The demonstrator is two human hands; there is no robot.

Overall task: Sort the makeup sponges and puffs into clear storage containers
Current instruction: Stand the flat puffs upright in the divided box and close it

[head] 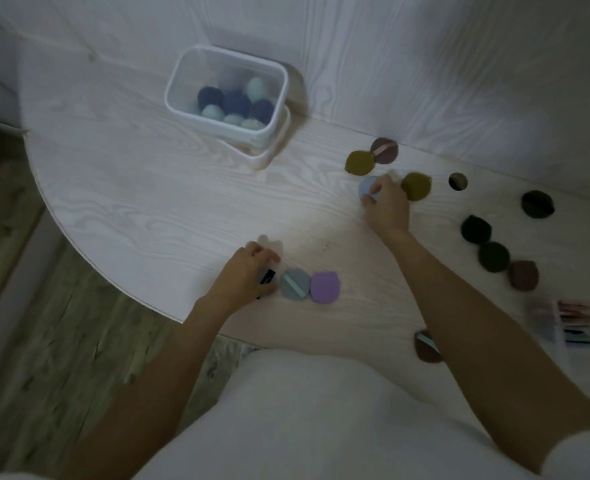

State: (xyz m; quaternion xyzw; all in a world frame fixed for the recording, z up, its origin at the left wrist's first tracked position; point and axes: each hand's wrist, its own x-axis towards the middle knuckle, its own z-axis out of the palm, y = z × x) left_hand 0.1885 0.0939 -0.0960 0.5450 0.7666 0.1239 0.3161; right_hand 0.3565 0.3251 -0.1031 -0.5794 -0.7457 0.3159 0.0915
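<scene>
Near the front edge of the tabletop [148, 202], the left hand [245, 275] is seen curled over a small item with a dark strap, partly hidden and blurred; whether it is actually gripped cannot be told. Just beside that hand a grey-blue puff [295, 285] with a pale strap is laid flat, touching a purple puff [325, 287] on its right. Further back and to the right, the right hand [387, 206] is closed round a light blue puff [369, 190], fingers pinched on its edge. Close by that hand two olive puffs [359, 163] [415, 186] are seen, and a mauve puff [384, 150] with a pink strap is set touching the first olive one, near the wall. A small dark puff [457, 181] lies further right. Dark green puffs [537, 204] [475, 229] [493, 257] are scattered toward the right side, with a brown puff [523, 275] against the last. Another brown puff [427, 346] with a pale strap is partly hidden by the right forearm. At the back left a clear container [182, 71] is stood on its lid, holding navy and pale teal sponges [229, 102]. Blurred striped items [570, 322] are seen at the far right edge, not identifiable.
</scene>
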